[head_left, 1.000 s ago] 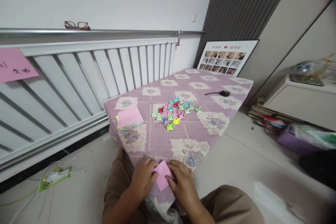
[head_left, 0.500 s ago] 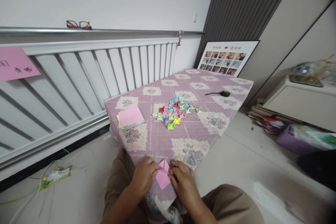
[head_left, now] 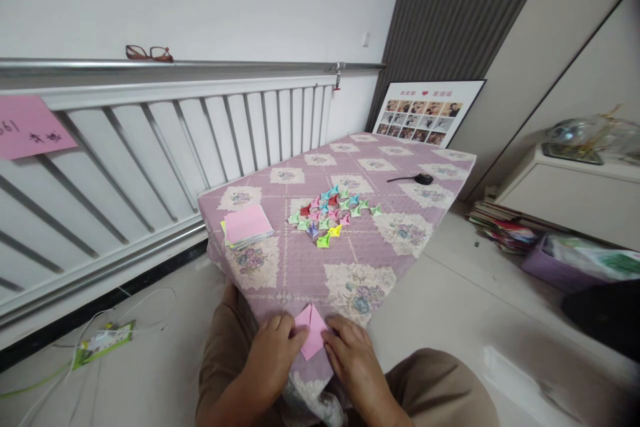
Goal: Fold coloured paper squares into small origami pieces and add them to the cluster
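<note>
A folded pink paper (head_left: 312, 333), diamond-shaped with a slit near its top, lies flat on the cloth at the table's near corner. My left hand (head_left: 275, 347) pinches its left edge, the thumb resting on top of it. At the right edge, my right hand (head_left: 353, 350) has its thumb and fingers closed on the paper. Farther up the table sit several small folded paper pieces (head_left: 334, 201) in green, pink, blue, red, yellow and purple. A stack of square sheets (head_left: 247, 223), pink on top, is at the left.
The flowered purple tablecloth (head_left: 310, 267) covers the table. A black object with a thin handle (head_left: 424, 179) lies at the far right. The white radiator (head_left: 165, 147) runs along the left side. A photo board (head_left: 427, 113) leans behind the table.
The folds on the pink paper lie flatter, and my left thumb has moved onto it. Both hands remain at its sides. The view has shifted slightly.
</note>
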Tool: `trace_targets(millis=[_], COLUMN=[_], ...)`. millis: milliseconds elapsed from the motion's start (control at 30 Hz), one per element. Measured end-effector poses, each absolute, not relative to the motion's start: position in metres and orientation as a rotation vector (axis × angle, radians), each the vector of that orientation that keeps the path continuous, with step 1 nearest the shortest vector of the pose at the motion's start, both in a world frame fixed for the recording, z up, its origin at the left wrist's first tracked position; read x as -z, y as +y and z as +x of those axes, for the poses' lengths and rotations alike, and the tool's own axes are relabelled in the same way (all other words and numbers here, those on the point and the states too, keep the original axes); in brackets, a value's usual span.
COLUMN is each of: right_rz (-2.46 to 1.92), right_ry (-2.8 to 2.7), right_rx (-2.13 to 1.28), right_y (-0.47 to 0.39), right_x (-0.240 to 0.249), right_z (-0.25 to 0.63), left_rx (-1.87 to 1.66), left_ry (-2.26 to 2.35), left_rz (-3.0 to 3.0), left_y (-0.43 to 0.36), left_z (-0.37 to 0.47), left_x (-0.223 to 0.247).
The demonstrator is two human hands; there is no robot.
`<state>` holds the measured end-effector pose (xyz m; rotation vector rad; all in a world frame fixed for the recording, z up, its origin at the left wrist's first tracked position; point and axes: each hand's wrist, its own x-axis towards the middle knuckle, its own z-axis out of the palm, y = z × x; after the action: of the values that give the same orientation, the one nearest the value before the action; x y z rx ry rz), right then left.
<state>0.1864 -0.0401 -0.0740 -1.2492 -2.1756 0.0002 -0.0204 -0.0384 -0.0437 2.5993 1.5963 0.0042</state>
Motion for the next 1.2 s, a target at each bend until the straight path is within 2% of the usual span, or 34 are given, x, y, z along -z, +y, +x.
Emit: trace_targets(millis=[400, 633, 1000, 1200], right_rz=[-1.618, -1.662, -1.263, -1.235], right_ry=[-1.987, -1.953, -2.196, -2.338], right_rx=[-0.257, -0.385, -0.080, -0.013], right_y=[-0.022, -0.020, -0.032, -0.033], right_x=[0.054, 0.052, 0.052, 0.060], right_z=[0.168, 0.162, 0.170, 0.175], left_rx=[0.008, 0.013, -0.068, -0.109], left_ry=[1.655, 1.658, 1.661, 1.670], left_rz=[2.612, 2.596, 2.598, 2.613], left_y=[-0.057, -0.059, -0.059, -0.060], left_z=[-0.018, -0.017, -0.019, -0.023], left_x=[0.051, 0.042, 0.047, 0.054])
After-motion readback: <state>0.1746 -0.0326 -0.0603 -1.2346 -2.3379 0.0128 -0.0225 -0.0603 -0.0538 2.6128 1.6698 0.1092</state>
